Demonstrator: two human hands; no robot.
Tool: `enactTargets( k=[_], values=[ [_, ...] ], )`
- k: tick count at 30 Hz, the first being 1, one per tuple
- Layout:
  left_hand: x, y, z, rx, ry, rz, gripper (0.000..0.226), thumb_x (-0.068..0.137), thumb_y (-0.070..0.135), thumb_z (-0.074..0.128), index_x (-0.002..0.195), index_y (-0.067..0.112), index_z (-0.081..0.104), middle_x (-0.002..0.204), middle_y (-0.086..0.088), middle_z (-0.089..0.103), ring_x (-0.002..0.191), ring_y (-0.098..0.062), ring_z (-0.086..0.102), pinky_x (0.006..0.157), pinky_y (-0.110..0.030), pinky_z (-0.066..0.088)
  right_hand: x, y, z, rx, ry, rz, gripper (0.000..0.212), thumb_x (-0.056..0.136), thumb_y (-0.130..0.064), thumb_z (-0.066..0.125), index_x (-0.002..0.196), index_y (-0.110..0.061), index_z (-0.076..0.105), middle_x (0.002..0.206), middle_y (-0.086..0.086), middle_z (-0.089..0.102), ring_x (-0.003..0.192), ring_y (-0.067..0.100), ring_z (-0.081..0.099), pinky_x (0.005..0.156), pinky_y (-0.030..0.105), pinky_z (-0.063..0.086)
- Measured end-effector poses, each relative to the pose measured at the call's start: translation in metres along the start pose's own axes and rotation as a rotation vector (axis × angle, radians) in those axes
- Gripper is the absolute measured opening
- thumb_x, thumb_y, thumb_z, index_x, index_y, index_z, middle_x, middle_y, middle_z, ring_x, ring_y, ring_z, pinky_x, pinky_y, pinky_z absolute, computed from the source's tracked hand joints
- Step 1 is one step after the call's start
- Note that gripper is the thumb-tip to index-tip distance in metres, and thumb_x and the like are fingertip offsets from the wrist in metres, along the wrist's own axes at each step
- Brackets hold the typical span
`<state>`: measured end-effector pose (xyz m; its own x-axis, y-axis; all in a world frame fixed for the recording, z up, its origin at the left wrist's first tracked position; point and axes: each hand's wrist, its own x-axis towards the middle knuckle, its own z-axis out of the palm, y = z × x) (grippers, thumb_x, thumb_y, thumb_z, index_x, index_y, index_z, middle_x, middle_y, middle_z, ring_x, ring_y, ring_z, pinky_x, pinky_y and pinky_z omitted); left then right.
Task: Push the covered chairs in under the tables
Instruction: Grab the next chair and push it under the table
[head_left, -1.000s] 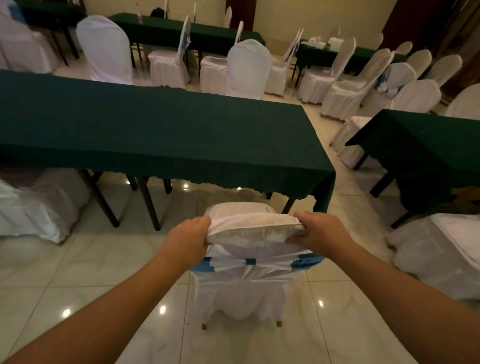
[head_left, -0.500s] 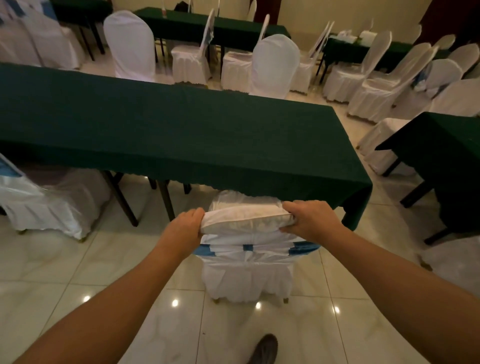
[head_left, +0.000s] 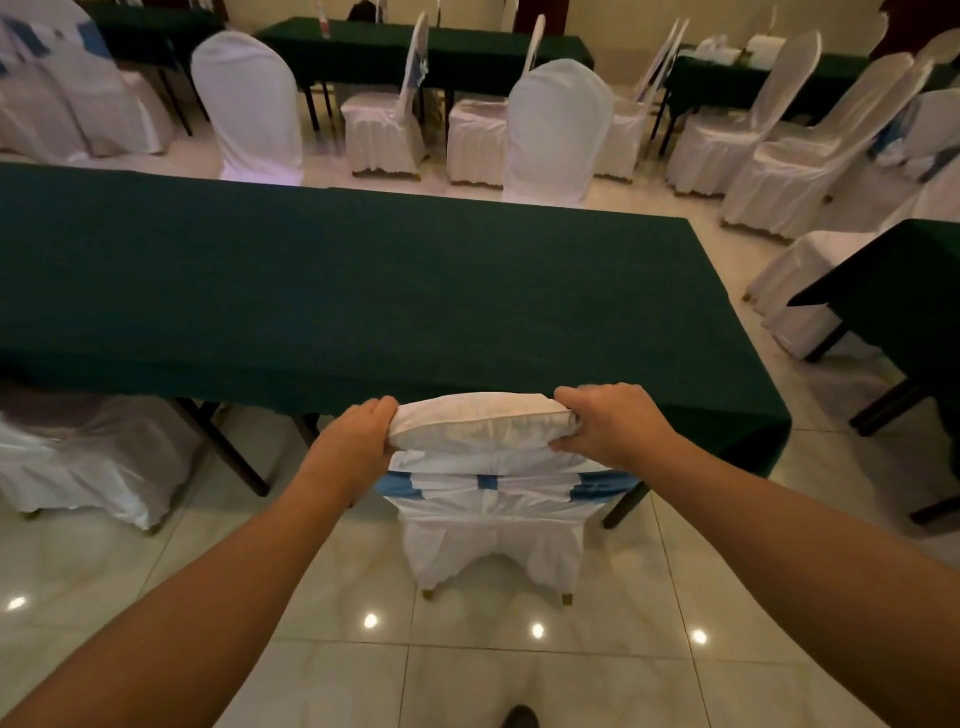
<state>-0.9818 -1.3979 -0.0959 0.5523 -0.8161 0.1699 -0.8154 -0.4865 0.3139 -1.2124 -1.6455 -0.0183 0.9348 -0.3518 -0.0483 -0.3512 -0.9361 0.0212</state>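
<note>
A chair in a white cover (head_left: 488, 514) with a blue sash stands right in front of me, its back facing me. My left hand (head_left: 358, 441) grips the left end of its top edge and my right hand (head_left: 610, 423) grips the right end. The top of the chair back touches the near edge of a long table under a dark green cloth (head_left: 363, 291). The chair's seat is hidden beneath that table.
Another white-covered chair (head_left: 88, 457) sits under the same table at the left. A second green table (head_left: 904, 301) stands at the right, more covered chairs (head_left: 558, 124) and green tables fill the back. The floor is glossy pale tile (head_left: 519, 686). A shoe tip (head_left: 519, 719) shows at the bottom.
The chair has slid forward from open floor until its back meets the table edge and its seat is under the cloth. Both hands kept their grip, and I stepped closer.
</note>
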Motion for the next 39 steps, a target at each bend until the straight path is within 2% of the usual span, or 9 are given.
enactTargets(
  k=[6, 12, 16, 24, 29, 32, 36, 39],
  values=[
    [0.056, -0.007, -0.005, 0.023, -0.045, 0.051, 0.03, 0.084, 0.02, 0.076, 0.104, 0.021, 0.054, 0.088, 0.006, 0.052, 0.076, -0.015, 0.052, 0.065, -0.027, 0.04, 0.042, 0.023, 0.005, 0.008, 0.002, 0.039, 0.038, 0.081, -0.061, 0.07, 0.089, -0.041, 0.039, 0.068, -0.017, 0.041, 0.059, 0.004, 0.042, 0.05, 0.027, 0.028],
    [0.097, -0.025, -0.013, 0.04, -0.091, 0.113, 0.03, 0.086, 0.024, 0.074, 0.108, 0.022, 0.054, 0.092, 0.004, 0.058, 0.077, -0.014, 0.054, 0.067, -0.028, 0.048, 0.069, 0.024, 0.012, 0.004, 0.027, 0.098, 0.039, 0.079, -0.064, 0.069, 0.088, -0.038, 0.04, 0.074, -0.013, 0.052, 0.063, 0.013, 0.051, 0.054, 0.03, 0.038],
    [0.114, -0.036, -0.013, 0.032, -0.098, 0.152, 0.033, 0.084, 0.027, 0.075, 0.107, 0.024, 0.052, 0.091, 0.005, 0.058, 0.076, -0.014, 0.054, 0.068, -0.027, 0.049, 0.08, 0.024, 0.013, 0.024, 0.021, 0.141, 0.041, 0.078, -0.066, 0.068, 0.087, -0.038, 0.04, 0.074, -0.012, 0.052, 0.063, 0.012, 0.051, 0.053, 0.03, 0.035],
    [0.127, -0.032, -0.002, 0.042, -0.106, 0.176, 0.036, 0.084, 0.032, 0.076, 0.105, 0.027, 0.048, 0.09, 0.007, 0.055, 0.075, -0.012, 0.053, 0.067, -0.027, 0.049, 0.079, 0.034, 0.021, 0.056, 0.014, 0.191, 0.039, 0.079, -0.064, 0.069, 0.095, -0.036, 0.047, 0.081, -0.012, 0.058, 0.069, 0.012, 0.055, 0.062, 0.034, 0.05],
    [0.121, -0.023, 0.004, 0.033, -0.103, 0.157, 0.037, 0.083, 0.033, 0.078, 0.105, 0.028, 0.048, 0.092, 0.007, 0.058, 0.074, -0.012, 0.055, 0.067, -0.026, 0.05, 0.071, 0.04, 0.024, 0.056, 0.022, 0.185, 0.037, 0.081, -0.061, 0.07, 0.096, -0.036, 0.046, 0.084, -0.011, 0.059, 0.07, 0.013, 0.055, 0.06, 0.032, 0.047],
    [0.114, -0.022, 0.009, 0.019, -0.097, 0.148, 0.035, 0.083, 0.03, 0.077, 0.104, 0.029, 0.049, 0.092, 0.006, 0.059, 0.074, -0.011, 0.053, 0.066, -0.024, 0.046, 0.066, 0.037, 0.028, 0.052, 0.014, 0.18, 0.038, 0.081, -0.061, 0.069, 0.093, -0.039, 0.041, 0.082, -0.012, 0.055, 0.068, 0.01, 0.052, 0.055, 0.03, 0.04],
    [0.101, -0.026, 0.013, 0.022, -0.141, 0.102, 0.031, 0.085, 0.027, 0.074, 0.103, 0.029, 0.049, 0.096, 0.005, 0.061, 0.082, -0.014, 0.054, 0.074, -0.028, 0.05, 0.058, 0.024, 0.042, 0.05, 0.004, 0.189, 0.036, 0.083, -0.061, 0.067, 0.095, -0.039, 0.041, 0.084, -0.012, 0.054, 0.069, 0.01, 0.053, 0.058, 0.029, 0.046],
    [0.09, -0.03, 0.015, 0.045, -0.174, 0.093, 0.025, 0.088, 0.022, 0.069, 0.104, 0.025, 0.05, 0.098, 0.001, 0.061, 0.084, -0.016, 0.052, 0.072, -0.029, 0.049, 0.053, 0.015, 0.055, 0.04, -0.012, 0.168, 0.036, 0.084, -0.062, 0.065, 0.096, -0.039, 0.04, 0.082, -0.013, 0.049, 0.067, 0.009, 0.05, 0.055, 0.026, 0.039]
  ],
)
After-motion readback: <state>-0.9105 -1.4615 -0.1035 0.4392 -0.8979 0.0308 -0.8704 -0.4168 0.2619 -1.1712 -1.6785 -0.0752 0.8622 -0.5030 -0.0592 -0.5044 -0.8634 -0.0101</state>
